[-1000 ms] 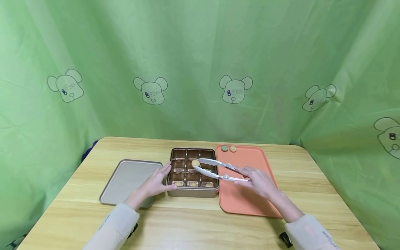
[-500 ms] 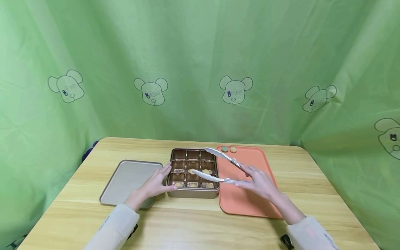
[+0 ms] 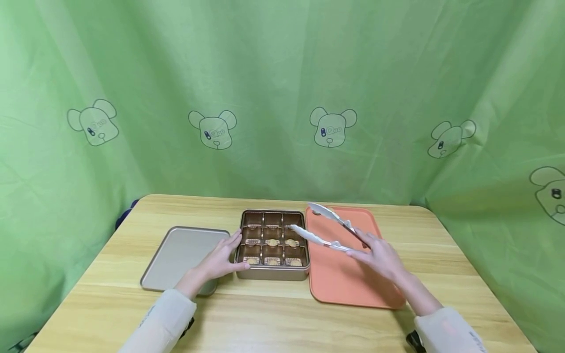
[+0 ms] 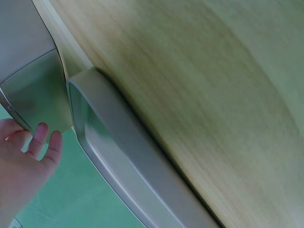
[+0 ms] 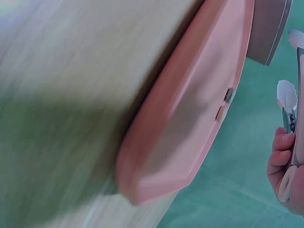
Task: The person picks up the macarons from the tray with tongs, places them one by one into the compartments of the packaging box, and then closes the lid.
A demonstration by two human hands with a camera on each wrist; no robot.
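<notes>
My left hand point(image 3: 217, 259) rests against the left side of a brown square tin point(image 3: 272, 274), fingers along its wall and thumb at the front corner. Inside the tin, a divided insert holds several tan cookies point(image 3: 272, 242) in its front row and in the middle and right compartments of the centre row. My right hand point(image 3: 383, 257) grips white-tipped tongs point(image 3: 313, 238), spread apart with nothing between the tips, over the tin's right edge and the orange tray point(image 3: 337, 284). In the right wrist view, a green cookie point(image 5: 229, 95) and a tan cookie point(image 5: 221, 113) lie on the tray.
A flat metal lid point(image 3: 183, 255) lies on the wooden table point(image 3: 265, 318) left of the tin, partly under my left forearm. The tray sits close against the tin's right side. Green curtain point(image 3: 273, 73) hangs behind the table.
The tongs let go of a tan cookie, which now lies in the tin's centre compartment. They spread wide, and my right hand moved right toward the tray. My left hand stayed still.
</notes>
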